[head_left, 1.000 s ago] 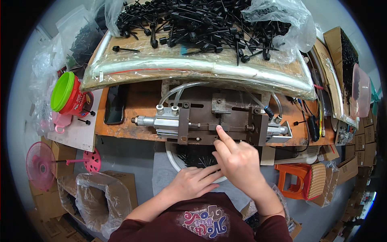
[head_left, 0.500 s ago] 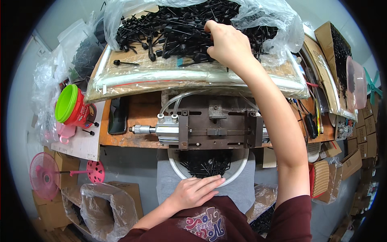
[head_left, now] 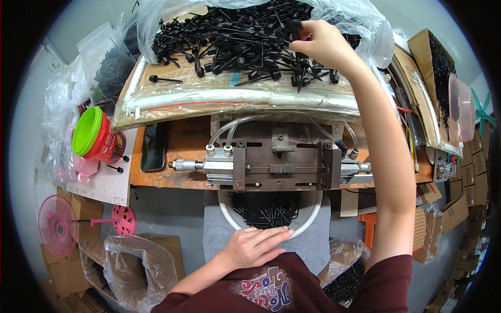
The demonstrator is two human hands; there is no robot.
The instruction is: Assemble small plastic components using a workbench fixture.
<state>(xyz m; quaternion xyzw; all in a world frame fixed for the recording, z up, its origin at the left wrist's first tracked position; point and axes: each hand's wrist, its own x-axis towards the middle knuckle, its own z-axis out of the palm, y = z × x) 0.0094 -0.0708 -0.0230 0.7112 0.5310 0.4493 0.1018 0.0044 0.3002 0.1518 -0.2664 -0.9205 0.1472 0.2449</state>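
A heap of black rod-shaped plastic parts with thick knobbed heads (head_left: 235, 41) covers the raised cardboard-lined tray (head_left: 172, 94). Over the right side of this heap, my right hand (head_left: 329, 47) pinches one black part (head_left: 296, 30) between thumb and fingers. My left hand (head_left: 255, 248) lies flat, fingers stretched, against the near rim of a white basket (head_left: 225, 211) in front of my body. More of the black parts (head_left: 266, 213) fill that basket. Between tray and basket sits a metal clamping fixture (head_left: 282, 141) with pneumatic cylinders and clear hoses; a small block stands at its middle.
Clear plastic sheeting (head_left: 360, 26) rims the heap. On the left are a phone (head_left: 153, 151), a red tub with a green rim (head_left: 96, 135) and a pink fan (head_left: 57, 224). Bagged cardboard boxes (head_left: 125, 271) stand below. An open carton of black parts (head_left: 436, 78) is at the right.
My right hand has moved right across the heap and now shows a black part in its fingers. Some parts at the heap's front right have shifted. My left hand stays on the basket rim.
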